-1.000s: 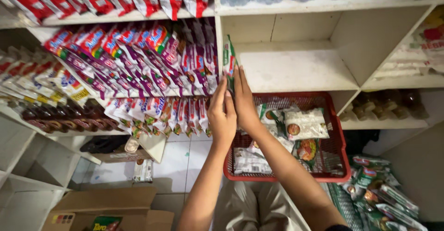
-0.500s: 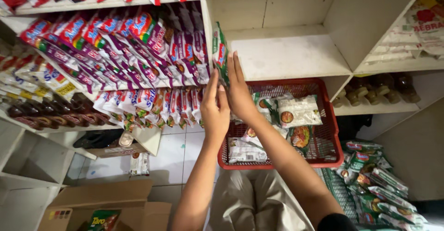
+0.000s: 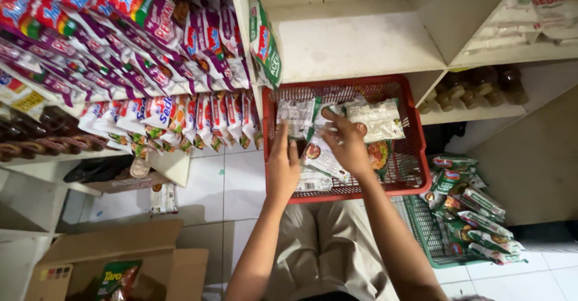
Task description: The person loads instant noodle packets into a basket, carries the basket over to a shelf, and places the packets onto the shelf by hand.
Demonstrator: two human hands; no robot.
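While over packets (image 3: 325, 156), both hands (image 3: 346, 147) inside basket rim (image 3: 415, 150)

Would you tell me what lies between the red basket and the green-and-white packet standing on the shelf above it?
In the head view, only the shelf's white front edge separates the red basket from the green-and-white packet; nothing else lies between.

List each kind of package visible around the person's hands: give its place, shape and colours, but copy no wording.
Green-and-white packet: standing upright at the shelf's edge, flat.
White packets: in the red basket, flat, under both hands; the right hand touches one, the left hand rests beside.
Purple and red sachets: hanging rows, left shelves.
Green packets: piled on the floor, right.
Cardboard box: open, bottom left.
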